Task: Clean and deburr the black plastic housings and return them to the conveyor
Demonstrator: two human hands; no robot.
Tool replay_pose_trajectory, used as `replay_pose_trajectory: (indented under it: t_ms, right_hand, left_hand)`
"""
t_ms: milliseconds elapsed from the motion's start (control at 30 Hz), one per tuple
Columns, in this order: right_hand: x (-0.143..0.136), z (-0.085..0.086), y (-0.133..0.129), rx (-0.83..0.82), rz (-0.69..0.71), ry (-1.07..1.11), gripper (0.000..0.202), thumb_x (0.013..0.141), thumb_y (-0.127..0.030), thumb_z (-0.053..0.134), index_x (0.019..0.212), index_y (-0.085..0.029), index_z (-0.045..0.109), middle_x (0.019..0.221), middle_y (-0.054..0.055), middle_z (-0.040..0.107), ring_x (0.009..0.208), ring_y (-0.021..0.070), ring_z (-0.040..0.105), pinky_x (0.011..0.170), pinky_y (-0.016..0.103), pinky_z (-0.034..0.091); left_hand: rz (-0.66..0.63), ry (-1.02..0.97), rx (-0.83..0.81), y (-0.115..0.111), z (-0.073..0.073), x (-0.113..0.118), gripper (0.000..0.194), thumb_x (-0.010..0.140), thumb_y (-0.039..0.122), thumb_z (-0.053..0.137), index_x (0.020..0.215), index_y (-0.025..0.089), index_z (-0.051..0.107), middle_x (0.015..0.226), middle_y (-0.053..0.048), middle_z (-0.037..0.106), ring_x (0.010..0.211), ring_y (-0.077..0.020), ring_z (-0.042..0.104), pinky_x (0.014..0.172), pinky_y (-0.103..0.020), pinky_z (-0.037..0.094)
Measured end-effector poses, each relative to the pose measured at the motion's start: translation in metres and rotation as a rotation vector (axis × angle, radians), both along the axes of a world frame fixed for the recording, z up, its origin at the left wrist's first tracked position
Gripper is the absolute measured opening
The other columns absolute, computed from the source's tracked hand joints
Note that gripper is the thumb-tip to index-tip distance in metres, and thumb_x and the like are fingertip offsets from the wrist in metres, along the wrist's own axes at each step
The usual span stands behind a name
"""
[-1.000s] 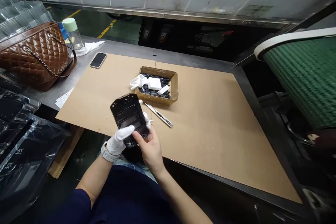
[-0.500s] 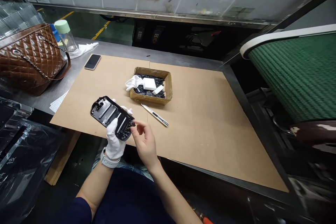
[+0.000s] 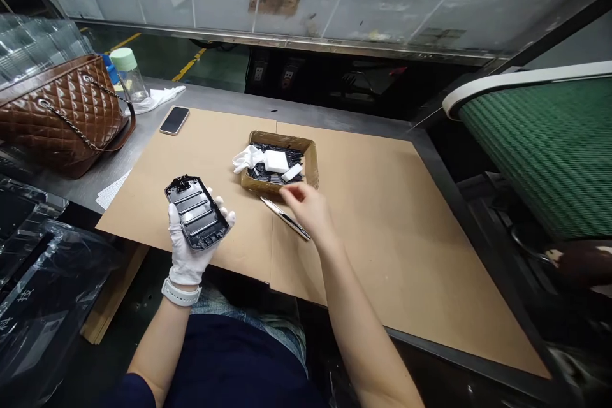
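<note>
My left hand [image 3: 189,255], in a white glove, is closed round a black plastic housing [image 3: 197,213] with its ribbed inner side facing up. My bare right hand [image 3: 308,207] hovers just in front of a cardboard box [image 3: 313,169], above a utility knife [image 3: 287,218]. Its thumb and fingertips are pinched together; whatever may be between them is too small to make out. Inside the box lie many small black parts [image 3: 261,172], two white blocks [image 3: 276,161] and a crumpled white glove [image 3: 247,158] hanging over the left rim.
Brown cardboard sheets [image 3: 382,236] cover the metal table. A phone [image 3: 174,120] lies at their far left corner. Beyond it are a brown quilted handbag [image 3: 62,115] and a bottle with a green lid [image 3: 131,80]. A green conveyor belt [image 3: 545,146] stands at the right.
My right hand has left the housing and moved right and forward to the box, its fingers pinched. My left hand has turned the housing more upright and shifted slightly left.
</note>
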State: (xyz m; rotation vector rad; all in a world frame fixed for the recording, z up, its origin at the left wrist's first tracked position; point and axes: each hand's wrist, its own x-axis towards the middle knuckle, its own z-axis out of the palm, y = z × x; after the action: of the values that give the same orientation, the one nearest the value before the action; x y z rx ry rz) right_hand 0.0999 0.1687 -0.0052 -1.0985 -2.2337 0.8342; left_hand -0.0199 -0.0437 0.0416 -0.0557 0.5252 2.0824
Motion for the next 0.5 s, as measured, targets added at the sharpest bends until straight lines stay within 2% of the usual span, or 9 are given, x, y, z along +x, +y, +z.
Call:
replay_pose_trajectory:
  t_ms: [67, 167, 233, 333, 400, 500]
  right_hand:
    - [-0.001, -0.016, -0.013, -0.009, 0.049, -0.019, 0.018, 0.076, -0.033, 0.061, 0.081, -0.017, 0.066, 0.079, 0.007, 0.065, 0.072, 0.0205, 0.06, 0.069, 0.036, 0.05]
    - [-0.019, -0.023, -0.02, 0.03, 0.047, -0.013, 0.025, 0.082, -0.03, 0.052, 0.098, -0.014, 0.064, 0.092, 0.011, 0.064, 0.084, 0.0221, 0.059, 0.081, 0.037, 0.048]
    - [-0.042, -0.019, -0.008, 0.06, 0.056, -0.016, 0.03, 0.086, -0.026, 0.045, 0.108, -0.014, 0.061, 0.101, 0.012, 0.063, 0.093, 0.0226, 0.057, 0.089, 0.038, 0.045]
    - [-0.081, -0.012, 0.022, 0.082, 0.075, -0.067, 0.031, 0.082, -0.02, 0.048, 0.109, -0.012, 0.062, 0.105, 0.015, 0.061, 0.1, 0.0266, 0.053, 0.094, 0.042, 0.039]
    - [-0.101, -0.01, 0.039, 0.08, 0.094, -0.112, 0.028, 0.077, -0.017, 0.053, 0.102, -0.012, 0.065, 0.1, 0.015, 0.061, 0.097, 0.0285, 0.052, 0.091, 0.044, 0.039]
    - [-0.115, -0.012, 0.051, 0.076, 0.137, -0.149, 0.015, 0.073, -0.018, 0.058, 0.085, -0.014, 0.067, 0.089, 0.011, 0.061, 0.09, 0.0258, 0.051, 0.088, 0.041, 0.039]
  left_hand:
    - [-0.022, 0.02, -0.011, -0.003, -0.004, 0.001, 0.06, 0.077, 0.062, 0.054, 0.118, 0.017, 0.058, 0.103, -0.009, 0.066, 0.095, -0.0229, 0.063, 0.097, -0.046, 0.043]
    - [-0.073, 0.048, -0.01, -0.004, -0.009, 0.003, 0.061, 0.075, 0.058, 0.06, 0.122, 0.018, 0.056, 0.104, -0.009, 0.066, 0.095, -0.023, 0.062, 0.096, -0.046, 0.044]
    - [-0.096, 0.04, 0.008, -0.004, -0.011, 0.004, 0.062, 0.075, 0.057, 0.061, 0.123, 0.018, 0.056, 0.107, -0.01, 0.065, 0.093, -0.0217, 0.062, 0.093, -0.043, 0.046]
    - [-0.088, -0.018, 0.036, -0.002, -0.01, 0.004, 0.065, 0.075, 0.059, 0.06, 0.124, 0.016, 0.055, 0.108, -0.01, 0.064, 0.09, -0.0199, 0.062, 0.09, -0.039, 0.047]
    - [-0.063, -0.067, 0.035, -0.001, -0.009, 0.002, 0.065, 0.075, 0.059, 0.058, 0.124, 0.016, 0.054, 0.107, -0.009, 0.064, 0.089, -0.0192, 0.061, 0.09, -0.038, 0.047]
    - [-0.045, -0.112, 0.026, 0.0, -0.009, -0.003, 0.063, 0.077, 0.057, 0.057, 0.125, 0.016, 0.053, 0.106, -0.009, 0.064, 0.089, -0.0195, 0.061, 0.09, -0.039, 0.047]
